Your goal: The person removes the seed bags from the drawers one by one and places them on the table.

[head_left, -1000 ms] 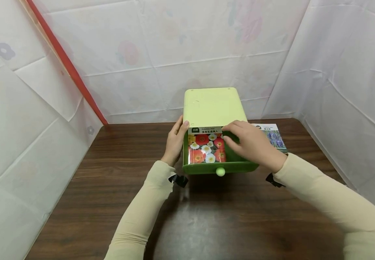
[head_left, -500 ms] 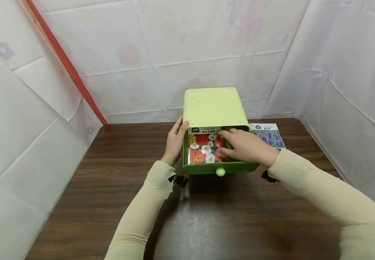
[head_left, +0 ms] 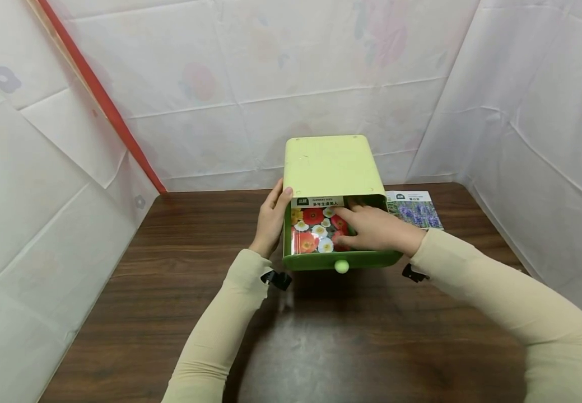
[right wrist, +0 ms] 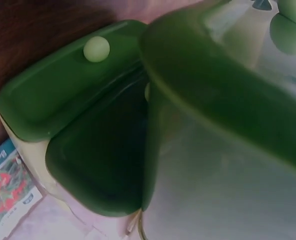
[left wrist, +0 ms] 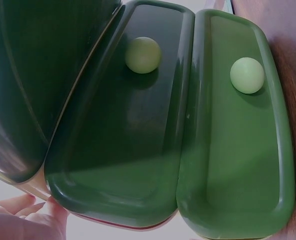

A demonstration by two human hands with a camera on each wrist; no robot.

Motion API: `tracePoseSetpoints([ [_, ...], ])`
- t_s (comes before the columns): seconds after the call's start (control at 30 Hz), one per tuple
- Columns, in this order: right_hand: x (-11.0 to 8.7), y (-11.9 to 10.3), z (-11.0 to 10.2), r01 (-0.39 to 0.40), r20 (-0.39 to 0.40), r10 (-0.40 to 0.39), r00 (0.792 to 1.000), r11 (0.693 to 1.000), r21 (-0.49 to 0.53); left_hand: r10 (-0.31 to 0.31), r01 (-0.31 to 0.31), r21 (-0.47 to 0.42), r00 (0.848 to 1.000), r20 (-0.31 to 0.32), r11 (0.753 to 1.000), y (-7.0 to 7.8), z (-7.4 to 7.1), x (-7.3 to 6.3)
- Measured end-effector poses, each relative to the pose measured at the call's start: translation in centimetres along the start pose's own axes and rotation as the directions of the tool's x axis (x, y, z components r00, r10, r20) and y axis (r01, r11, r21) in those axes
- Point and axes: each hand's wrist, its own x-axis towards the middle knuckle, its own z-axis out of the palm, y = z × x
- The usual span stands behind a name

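Note:
A cabinet (head_left: 331,165) with a pale green top has its top drawer (head_left: 321,261) pulled out. In that drawer lies a seed packet (head_left: 313,229) printed with red and white flowers. My left hand (head_left: 270,221) rests along the cabinet's left side, its thumb at the front upper corner. In the left wrist view the left fingers (left wrist: 50,212) touch the cabinet's side. My right hand (head_left: 378,228) reaches into the drawer, thumb and forefinger over the packet's right part. Its other fingertips are hidden inside, beneath the cabinet top.
Right of the cabinet, a packet with purple flowers (head_left: 415,211) lies on the dark wooden table (head_left: 210,324). A packet with red flowers (right wrist: 7,190) shows in the right wrist view. Two lower drawers (left wrist: 122,120) are shut. White sheeting (head_left: 250,73) stands behind and at both sides.
My right hand has moved left and deeper into the drawer, over the flower packet's right part. The purple-flower packet is less covered. My left hand has stayed in place.

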Motion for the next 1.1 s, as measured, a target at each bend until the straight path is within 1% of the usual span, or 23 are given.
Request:
tracePoseSetpoints([
  [0.17, 0.2, 0.1, 0.1, -0.006, 0.012, 0.004, 1.0, 0.991, 0.135, 0.006, -0.006, 0.004, 1.0, 0.006, 1.0, 0.0, -0.1, 0.0],
  [0.23, 0.3, 0.2, 0.2, 0.001, 0.008, -0.003, 1.0, 0.986, 0.168, 0.005, -0.005, 0.008, 1.0, 0.002, 1.0, 0.0, 0.0, 0.0],
  [0.4, 0.3, 0.1, 0.3, 0.012, -0.003, -0.012, 1.0, 0.978, 0.208, 0.009, -0.008, 0.014, 1.0, -0.014, 1.0, 0.1, 0.1, -0.2],
  [0.53, 0.3, 0.1, 0.3, 0.007, -0.003, -0.006, 1.0, 0.97, 0.241, 0.022, -0.022, 0.017, 1.0, -0.019, 1.0, 0.2, 0.1, -0.2],
  [0.73, 0.4, 0.2, 0.4, 0.038, -0.03, -0.03, 0.999, 0.945, 0.324, 0.027, -0.027, 0.018, 1.0, -0.012, 0.999, 0.2, 0.1, -0.2],
  [0.97, 0.4, 0.3, 0.4, 0.014, -0.01, -0.012, 1.0, 0.919, 0.393, 0.011, -0.011, 0.009, 1.0, 0.006, 1.0, 0.3, 0.1, -0.2],
  [1.07, 0.4, 0.4, 0.4, -0.002, -0.003, 0.004, 1.0, 0.904, 0.428, -0.004, 0.004, 0.011, 1.0, 0.013, 1.0, 0.7, 0.0, -0.4],
  [1.1, 0.4, 0.4, 0.4, -0.006, -0.003, 0.008, 1.0, 0.9, 0.436, -0.008, 0.008, 0.013, 1.0, 0.013, 1.0, 1.0, 0.1, -0.6],
])
